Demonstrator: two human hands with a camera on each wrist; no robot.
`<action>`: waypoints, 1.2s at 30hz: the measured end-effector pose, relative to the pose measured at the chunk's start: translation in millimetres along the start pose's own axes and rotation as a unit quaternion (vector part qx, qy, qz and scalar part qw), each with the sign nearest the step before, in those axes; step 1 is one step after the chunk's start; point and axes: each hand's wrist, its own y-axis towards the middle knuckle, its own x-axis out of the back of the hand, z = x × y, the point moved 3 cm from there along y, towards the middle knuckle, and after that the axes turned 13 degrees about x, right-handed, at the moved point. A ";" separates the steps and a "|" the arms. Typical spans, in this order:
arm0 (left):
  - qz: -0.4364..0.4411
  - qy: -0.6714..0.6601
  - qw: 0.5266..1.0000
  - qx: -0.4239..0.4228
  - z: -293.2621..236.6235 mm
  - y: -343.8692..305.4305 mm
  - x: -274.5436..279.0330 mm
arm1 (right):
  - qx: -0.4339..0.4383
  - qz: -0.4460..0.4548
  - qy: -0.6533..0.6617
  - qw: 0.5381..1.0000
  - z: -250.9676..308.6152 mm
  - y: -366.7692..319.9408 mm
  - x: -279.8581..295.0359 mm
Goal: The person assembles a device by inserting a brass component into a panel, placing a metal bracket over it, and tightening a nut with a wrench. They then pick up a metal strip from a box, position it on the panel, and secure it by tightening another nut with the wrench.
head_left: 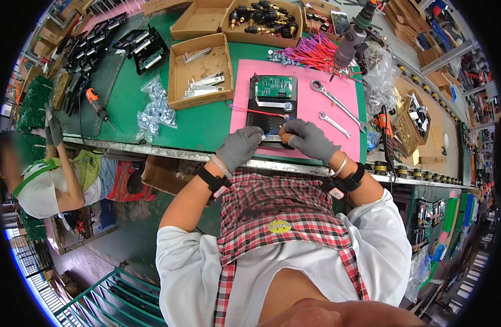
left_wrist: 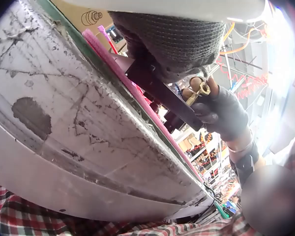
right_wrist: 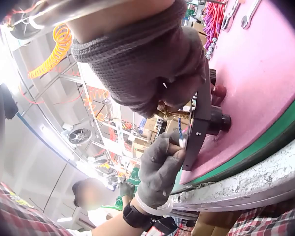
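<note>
A black panel [head_left: 265, 121] with a green circuit board [head_left: 273, 87] lies at the pink mat's near edge. Both gloved hands are at its near end: my left hand [head_left: 239, 147] on the left, my right hand [head_left: 311, 140] on the right. In the right wrist view, the left hand [right_wrist: 157, 172] pinches the pale end of a blue wire [right_wrist: 181, 129] beside the panel [right_wrist: 199, 123]. The fingers of the right hand [right_wrist: 142, 64] grip a brass threaded fitting [right_wrist: 179, 113] on it. The left wrist view shows the brass fitting [left_wrist: 202, 89] at the right hand's bare fingertips.
Two wrenches [head_left: 332, 101] lie on the mat's right. A drill [head_left: 350, 46] and red-purple wires [head_left: 316, 52] are behind. Cardboard trays [head_left: 201, 101], a bag of hardware [head_left: 156, 111] and an orange-handled tool [head_left: 95, 103] are to the left. Another person [head_left: 49, 185] sits at far left.
</note>
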 end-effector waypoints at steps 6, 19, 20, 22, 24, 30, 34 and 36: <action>-0.007 0.009 1.000 -0.009 0.2 -0.7 0.4 | -0.094 -0.006 0.134 0.986 7.5 0.2 3.0; -0.008 0.021 1.000 -0.010 1.7 0.0 -0.9 | 0.127 0.040 -0.283 0.950 35.6 5.4 6.4; -0.010 0.021 1.000 -0.010 1.3 -0.2 -0.7 | 0.133 0.049 -0.304 0.942 38.9 5.9 6.8; -0.015 0.021 1.000 -0.010 0.2 -0.5 0.1 | 0.138 0.076 -0.296 0.942 37.4 8.2 7.9; -0.008 0.025 1.000 -0.008 0.0 -0.3 0.2 | 0.145 0.091 -0.306 0.937 35.7 9.8 7.4; -0.011 0.009 1.000 -0.026 2.4 -0.9 -1.5 | 0.030 0.134 -0.365 0.921 27.1 16.8 1.0; 0.005 0.008 1.000 -0.015 -1.4 1.0 2.2 | 0.045 0.084 -0.295 0.951 27.0 8.6 14.6; -0.001 0.012 1.000 -0.014 -0.5 0.4 1.7 | 0.101 0.023 -0.263 0.959 22.2 2.1 13.1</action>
